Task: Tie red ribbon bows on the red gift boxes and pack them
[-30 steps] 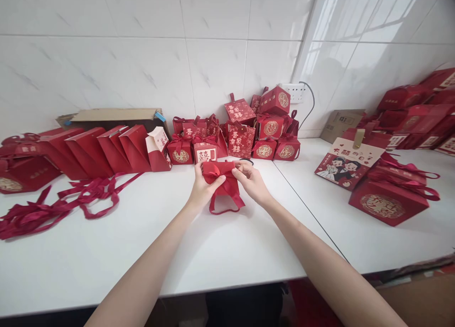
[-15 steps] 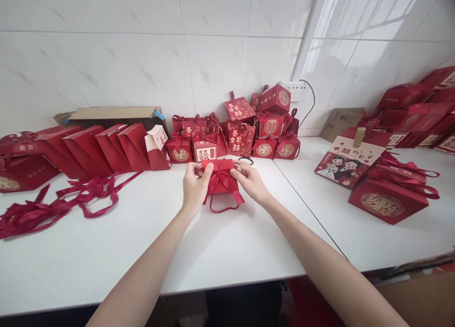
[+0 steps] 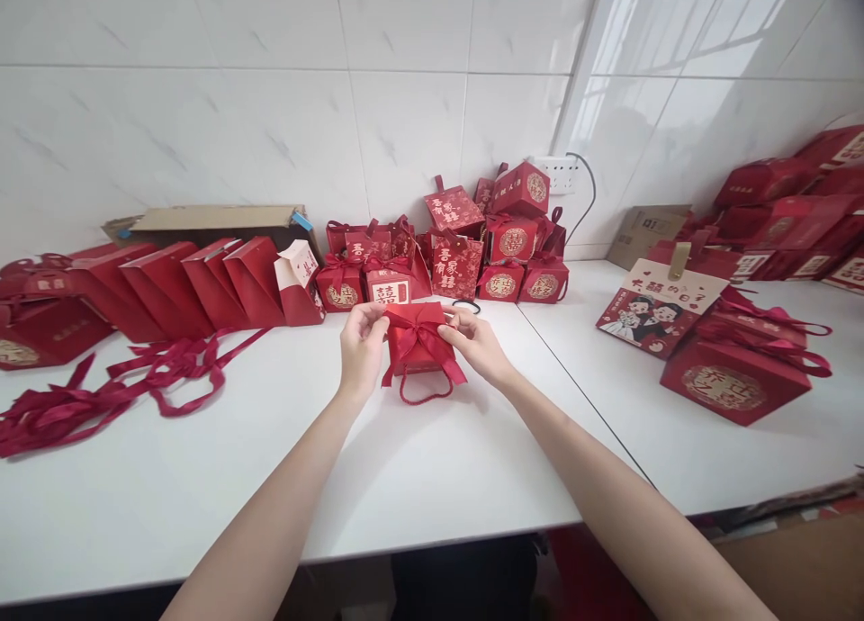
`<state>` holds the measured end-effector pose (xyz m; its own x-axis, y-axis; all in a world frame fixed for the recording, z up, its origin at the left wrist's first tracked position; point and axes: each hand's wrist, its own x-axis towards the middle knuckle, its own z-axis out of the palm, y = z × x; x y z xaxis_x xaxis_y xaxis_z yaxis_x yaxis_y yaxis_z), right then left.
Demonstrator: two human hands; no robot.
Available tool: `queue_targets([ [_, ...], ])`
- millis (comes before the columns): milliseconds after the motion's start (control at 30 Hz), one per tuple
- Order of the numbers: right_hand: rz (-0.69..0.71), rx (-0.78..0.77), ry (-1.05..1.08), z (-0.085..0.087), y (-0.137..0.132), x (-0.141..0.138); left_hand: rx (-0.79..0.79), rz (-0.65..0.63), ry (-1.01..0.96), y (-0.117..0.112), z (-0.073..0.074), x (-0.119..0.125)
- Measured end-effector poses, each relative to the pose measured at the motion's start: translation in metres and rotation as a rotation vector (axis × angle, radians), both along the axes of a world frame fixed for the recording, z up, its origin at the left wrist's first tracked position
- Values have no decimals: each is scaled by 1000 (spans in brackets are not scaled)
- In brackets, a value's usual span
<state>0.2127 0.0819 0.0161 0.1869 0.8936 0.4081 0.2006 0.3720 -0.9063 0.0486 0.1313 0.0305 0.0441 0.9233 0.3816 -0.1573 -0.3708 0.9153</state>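
Note:
A small red gift box (image 3: 409,322) stands on the table in front of me, with a dark red ribbon bow (image 3: 419,335) tied across its face. A twisted red cord handle (image 3: 427,400) loops out below it. My left hand (image 3: 362,344) is closed at the box's upper left edge, thumb and forefinger pinched together there; its fingertips are partly hidden. On the opposite side, my right hand (image 3: 476,344) grips the box, its thumb by the right end of the bow and its other fingers behind.
Several red bags (image 3: 195,288) stand at left, with loose ribbon (image 3: 182,369) lying before them. Finished red boxes (image 3: 517,240) are stacked against the wall. At right sit a larger box (image 3: 735,378) with a picture card (image 3: 658,310) and another pile (image 3: 776,216). A socket strip (image 3: 557,173) is on the wall.
My left thumb has slid leftward off the box's top face to its left edge. More of the box's red top shows. My right hand has barely moved.

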Motion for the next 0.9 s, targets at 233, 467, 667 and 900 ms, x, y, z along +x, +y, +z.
queue_targets([
  [233, -10, 2, 24, 1, 0, 0, 164, 142, 178, -11, -1, 4],
  [467, 84, -48, 176, 5, -3, 1, 319, 187, 342, -16, -4, 5],
  [667, 196, -95, 374, 0, 1, 3, 342, 176, 321, -10, -9, 4],
  [900, 158, -58, 302, 4, -2, 4, 467, 196, 344, -8, -13, 1],
])
